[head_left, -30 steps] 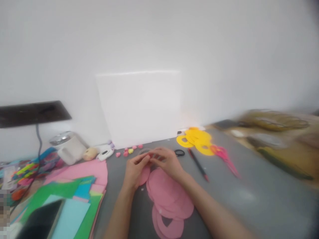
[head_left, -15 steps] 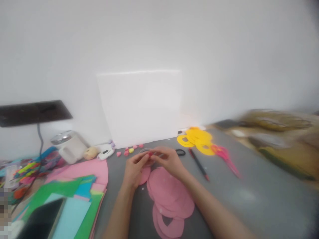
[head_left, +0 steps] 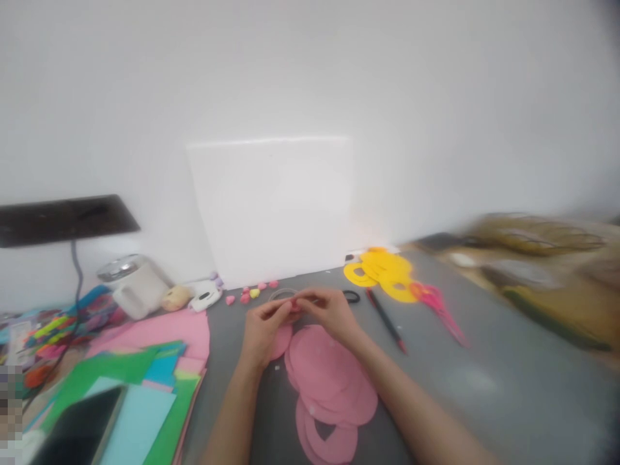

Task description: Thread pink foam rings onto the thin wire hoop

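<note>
My left hand (head_left: 264, 328) and my right hand (head_left: 329, 311) meet over the grey table, fingers pinched together on a small red piece (head_left: 294, 305) between them. Its shape is mostly hidden by the fingers. A pink paper disc (head_left: 281, 342) lies partly under my left hand. Overlapping pink paper shapes (head_left: 329, 374), some with cut-out holes, spread below and between my forearms. Just behind the fingers shows a thin round ring (head_left: 283, 294), and a black loop (head_left: 351, 296) sticks out beside my right hand.
Small heart-shaped pieces (head_left: 245, 298) lie behind my hands. Yellow paper shapes (head_left: 387, 268), a black-and-red pen (head_left: 386, 320) and pink scissors (head_left: 440, 310) are on the right. Coloured papers (head_left: 140, 407), a phone (head_left: 80, 429) and a white cup-like object (head_left: 138, 284) stand left.
The fingers have shifted slightly around the red piece, and more of the ring behind them shows. Both hands remain together.
</note>
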### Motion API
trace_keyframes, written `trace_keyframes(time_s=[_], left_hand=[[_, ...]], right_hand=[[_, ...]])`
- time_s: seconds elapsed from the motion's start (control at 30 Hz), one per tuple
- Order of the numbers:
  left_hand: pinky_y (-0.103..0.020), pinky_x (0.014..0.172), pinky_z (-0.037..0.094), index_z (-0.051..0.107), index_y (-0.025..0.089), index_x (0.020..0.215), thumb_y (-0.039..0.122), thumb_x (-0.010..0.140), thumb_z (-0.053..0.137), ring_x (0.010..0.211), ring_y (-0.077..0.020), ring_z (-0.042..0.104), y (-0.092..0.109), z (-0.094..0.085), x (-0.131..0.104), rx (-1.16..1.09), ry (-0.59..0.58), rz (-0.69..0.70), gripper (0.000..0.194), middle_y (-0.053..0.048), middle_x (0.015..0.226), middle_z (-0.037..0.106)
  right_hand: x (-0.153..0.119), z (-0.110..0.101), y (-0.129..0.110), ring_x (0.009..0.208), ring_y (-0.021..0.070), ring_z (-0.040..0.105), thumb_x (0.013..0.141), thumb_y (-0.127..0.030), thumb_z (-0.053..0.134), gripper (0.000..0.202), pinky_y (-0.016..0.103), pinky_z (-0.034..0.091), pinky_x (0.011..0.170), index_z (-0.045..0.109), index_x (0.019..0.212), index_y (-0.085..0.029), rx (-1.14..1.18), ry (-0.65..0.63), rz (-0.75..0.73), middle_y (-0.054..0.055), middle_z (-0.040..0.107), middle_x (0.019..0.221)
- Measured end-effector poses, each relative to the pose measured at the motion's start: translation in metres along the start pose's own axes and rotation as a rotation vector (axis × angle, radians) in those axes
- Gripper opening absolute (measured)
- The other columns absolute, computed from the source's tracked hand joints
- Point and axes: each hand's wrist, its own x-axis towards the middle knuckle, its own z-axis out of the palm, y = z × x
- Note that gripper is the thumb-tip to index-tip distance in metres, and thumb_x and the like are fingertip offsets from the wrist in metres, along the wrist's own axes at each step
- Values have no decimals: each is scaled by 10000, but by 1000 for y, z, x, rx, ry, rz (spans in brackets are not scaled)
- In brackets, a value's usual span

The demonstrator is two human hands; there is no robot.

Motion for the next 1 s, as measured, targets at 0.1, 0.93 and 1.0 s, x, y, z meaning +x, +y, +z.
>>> trace_keyframes(time_s=[0.1,0.93,1.0], left_hand=[[-342,728,547,740,105,750,286,603,759,689,-205,671,-1,1,0,26,32,3,234,-106,742,727],[-298,589,532,721,148,807,370,670,681,613,-188,651,1,-3,3,184,92,85,265,-74,785,722],[-273,514,509,712,154,830,379,677,667,519,-155,619,0,-6,6,232,222,161,276,-62,761,710]], right_hand=[[0,1,-1,665,153,629,722,-206,577,107,259,505,640,676,735,-168,-58,9,2,18,684,704],[-2,3,2,705,153,630,699,-282,625,142,269,524,634,631,795,-178,-65,23,-20,25,676,776],[-1,2,5,691,152,630,695,-292,624,159,271,523,629,620,803,-175,-56,42,-1,26,676,763]])
